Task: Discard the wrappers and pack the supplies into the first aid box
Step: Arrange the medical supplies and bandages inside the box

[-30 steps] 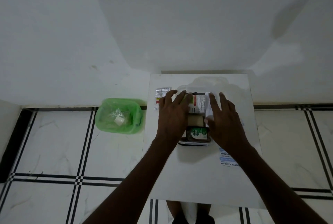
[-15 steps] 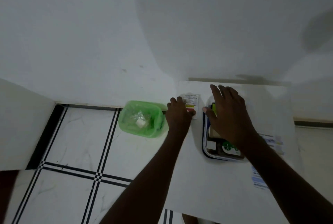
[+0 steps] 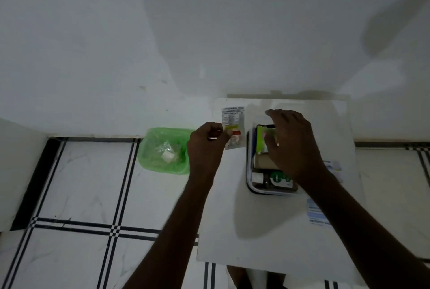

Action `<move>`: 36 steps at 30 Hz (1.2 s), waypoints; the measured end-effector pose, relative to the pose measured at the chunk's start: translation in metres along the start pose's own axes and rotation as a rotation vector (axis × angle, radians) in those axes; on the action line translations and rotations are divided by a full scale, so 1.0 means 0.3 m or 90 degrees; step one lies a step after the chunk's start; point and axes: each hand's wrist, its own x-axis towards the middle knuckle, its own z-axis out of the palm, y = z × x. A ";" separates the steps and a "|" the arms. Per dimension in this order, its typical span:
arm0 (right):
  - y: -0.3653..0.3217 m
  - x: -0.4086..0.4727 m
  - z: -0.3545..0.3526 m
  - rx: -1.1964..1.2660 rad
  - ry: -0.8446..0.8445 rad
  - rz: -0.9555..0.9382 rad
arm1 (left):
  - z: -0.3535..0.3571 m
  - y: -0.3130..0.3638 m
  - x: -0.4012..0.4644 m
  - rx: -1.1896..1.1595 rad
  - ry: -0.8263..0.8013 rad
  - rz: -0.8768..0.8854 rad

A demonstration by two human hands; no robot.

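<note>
I see a small white table [image 3: 256, 230] at lower right of the frame, its far edge against the wall and its left edge running down past the left wrist. Open tiled floor fills the lower left. A green bin [image 3: 162, 151] sits on the floor just beside the table's left edge, with clear scraps and a white piece inside.

The first aid box [image 3: 250, 184], a dark tray with a pale rim, sits at the table's middle, with bare tabletop in front of it. Inside I make out a bottle with a green label [image 3: 278, 178], a brown roll [image 3: 264, 162] and a small white piece at the near left corner.

Left hand [image 3: 206, 146] is up over the table's left edge, fingers pinched on the lower left corner of a printed wrapper [image 3: 233, 126], which stands up from the pinch, between bin and box.

Right hand [image 3: 292, 142] hovers over the box's far end, fingers curled around a green and white packet [image 3: 261, 139]; how firmly it grips I cannot tell. Blue-printed strips [image 3: 315, 214] lie on the table right of the box, partly under the right forearm.
</note>
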 end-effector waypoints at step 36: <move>0.193 -0.225 -0.291 0.442 0.134 0.296 | 0.144 0.134 -0.250 0.117 -0.304 0.089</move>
